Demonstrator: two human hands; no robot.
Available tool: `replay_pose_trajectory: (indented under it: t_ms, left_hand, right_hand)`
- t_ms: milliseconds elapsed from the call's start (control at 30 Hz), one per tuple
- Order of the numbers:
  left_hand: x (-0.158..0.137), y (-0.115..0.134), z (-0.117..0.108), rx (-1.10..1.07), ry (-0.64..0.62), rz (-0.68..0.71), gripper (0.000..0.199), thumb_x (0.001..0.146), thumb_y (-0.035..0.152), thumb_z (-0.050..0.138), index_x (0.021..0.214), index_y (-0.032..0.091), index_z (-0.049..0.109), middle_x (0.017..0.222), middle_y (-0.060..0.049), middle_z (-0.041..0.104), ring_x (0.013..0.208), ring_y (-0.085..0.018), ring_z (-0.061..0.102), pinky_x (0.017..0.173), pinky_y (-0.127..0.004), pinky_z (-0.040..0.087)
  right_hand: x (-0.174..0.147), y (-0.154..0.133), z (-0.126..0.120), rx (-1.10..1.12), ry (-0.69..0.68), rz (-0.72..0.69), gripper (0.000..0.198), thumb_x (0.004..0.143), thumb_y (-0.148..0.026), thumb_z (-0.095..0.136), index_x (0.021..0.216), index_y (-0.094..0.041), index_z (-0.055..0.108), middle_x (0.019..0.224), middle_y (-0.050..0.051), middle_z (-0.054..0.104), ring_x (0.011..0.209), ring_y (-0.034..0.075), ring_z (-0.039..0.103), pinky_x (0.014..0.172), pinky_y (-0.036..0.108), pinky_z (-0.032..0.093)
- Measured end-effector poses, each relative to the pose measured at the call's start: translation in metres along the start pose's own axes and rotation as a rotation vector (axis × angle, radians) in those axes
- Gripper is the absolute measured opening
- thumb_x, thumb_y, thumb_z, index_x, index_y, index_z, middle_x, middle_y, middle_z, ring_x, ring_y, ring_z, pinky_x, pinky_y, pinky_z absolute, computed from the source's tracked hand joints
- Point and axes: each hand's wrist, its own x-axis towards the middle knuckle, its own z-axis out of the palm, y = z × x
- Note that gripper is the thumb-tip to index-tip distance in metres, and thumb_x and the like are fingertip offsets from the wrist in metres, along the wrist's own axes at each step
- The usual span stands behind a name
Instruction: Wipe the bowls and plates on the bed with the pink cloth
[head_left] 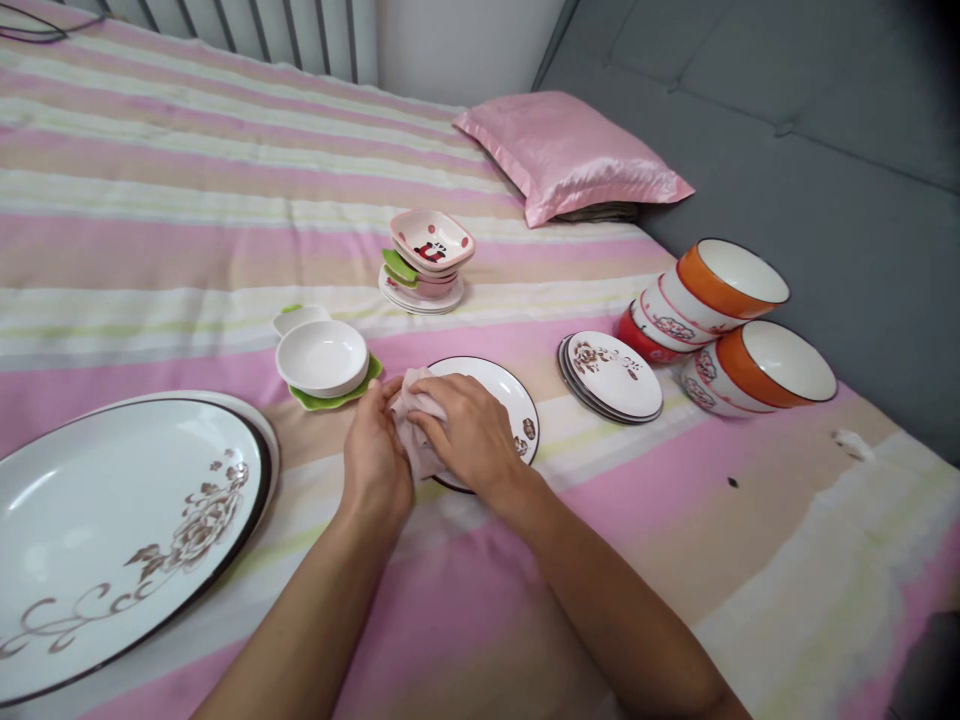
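A pale pink cloth is bunched between my two hands. My right hand grips it from above, fingers curled over it. Against the cloth's left side, my left hand closes with its thumb and fingertips on the edge. Beneath the cloth and my right hand lies a round white plate with a dark rim and a brown flower print, partly hidden. Just beyond my left hand, a small white bowl rests on a green leaf-shaped dish.
Large oval platters lie at left. Small plates are stacked to the right, beside leaning stacks of orange-rimmed bowls. Farther back, a square pink bowl tops other dishes. A pink pillow lies near the grey headboard.
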Motion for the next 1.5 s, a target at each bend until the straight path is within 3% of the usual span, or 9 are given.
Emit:
replay_pose_trajectory:
  t_ms: [233, 467, 667, 867, 1100, 1300, 1500]
  left_hand:
    - [0.002, -0.002, -0.001, 0.022, 0.015, 0.014, 0.027, 0.090, 0.034, 0.040, 0.088, 0.014, 0.059, 0.085, -0.006, 0.065, 0.084, -0.015, 0.064, 0.077, -0.024, 0.049]
    - [0.003, -0.002, -0.002, 0.043, -0.011, 0.022, 0.027, 0.090, 0.035, 0.041, 0.088, 0.014, 0.058, 0.091, -0.007, 0.066, 0.088, -0.016, 0.064, 0.079, -0.025, 0.049]
    - [0.003, -0.003, -0.003, 0.038, -0.007, 0.012, 0.027, 0.089, 0.036, 0.042, 0.088, 0.015, 0.059, 0.091, -0.006, 0.067, 0.089, -0.016, 0.064, 0.081, -0.026, 0.049]
    - [0.002, -0.002, 0.000, 0.017, 0.005, 0.016, 0.027, 0.090, 0.033, 0.041, 0.087, 0.014, 0.061, 0.089, -0.007, 0.067, 0.089, -0.016, 0.064, 0.082, -0.026, 0.049]
    - [0.002, -0.002, 0.001, -0.026, -0.049, 0.071, 0.029, 0.089, 0.025, 0.039, 0.078, 0.014, 0.062, 0.079, -0.005, 0.066, 0.086, -0.016, 0.064, 0.080, -0.025, 0.048]
    - [0.003, -0.002, -0.003, 0.037, 0.047, 0.031, 0.024, 0.087, 0.032, 0.046, 0.087, 0.015, 0.061, 0.076, -0.001, 0.062, 0.077, -0.014, 0.062, 0.069, -0.022, 0.047]
    - [0.001, -0.002, -0.002, 0.043, 0.010, 0.014, 0.025, 0.088, 0.034, 0.043, 0.091, 0.015, 0.059, 0.091, -0.006, 0.064, 0.083, -0.016, 0.063, 0.075, -0.025, 0.049]
  right_hand:
    - [0.005, 0.011, 0.004, -0.116, 0.054, 0.078, 0.036, 0.090, -0.020, 0.043, 0.125, -0.020, 0.050, 0.129, 0.009, 0.050, 0.118, 0.022, 0.042, 0.095, 0.034, 0.039]
    - [0.009, 0.023, 0.007, -0.176, 0.114, 0.172, 0.044, 0.089, -0.012, 0.037, 0.133, -0.007, 0.042, 0.139, 0.019, 0.039, 0.128, 0.027, 0.034, 0.104, 0.040, 0.033]
    - [0.008, 0.023, 0.007, -0.032, 0.035, 0.095, 0.046, 0.092, -0.023, 0.036, 0.136, -0.011, 0.037, 0.145, 0.015, 0.031, 0.136, 0.022, 0.025, 0.110, 0.038, 0.028]
    - [0.005, 0.019, -0.001, 0.082, -0.072, -0.128, 0.043, 0.094, -0.025, 0.036, 0.135, -0.013, 0.040, 0.145, 0.010, 0.033, 0.138, 0.018, 0.022, 0.113, 0.034, 0.024]
    - [0.005, 0.018, -0.010, 0.277, -0.161, -0.287, 0.042, 0.090, -0.014, 0.036, 0.131, -0.020, 0.045, 0.136, 0.003, 0.048, 0.131, 0.012, 0.035, 0.112, 0.031, 0.026]
    - [0.003, 0.012, -0.026, 0.366, -0.291, -0.239, 0.046, 0.078, -0.007, 0.049, 0.120, -0.025, 0.053, 0.124, -0.001, 0.058, 0.113, 0.015, 0.053, 0.097, 0.030, 0.039]
    - [0.001, 0.011, -0.039, 0.313, -0.447, -0.212, 0.043, 0.070, -0.004, 0.054, 0.106, -0.027, 0.063, 0.105, -0.002, 0.065, 0.107, 0.018, 0.051, 0.086, 0.028, 0.041]
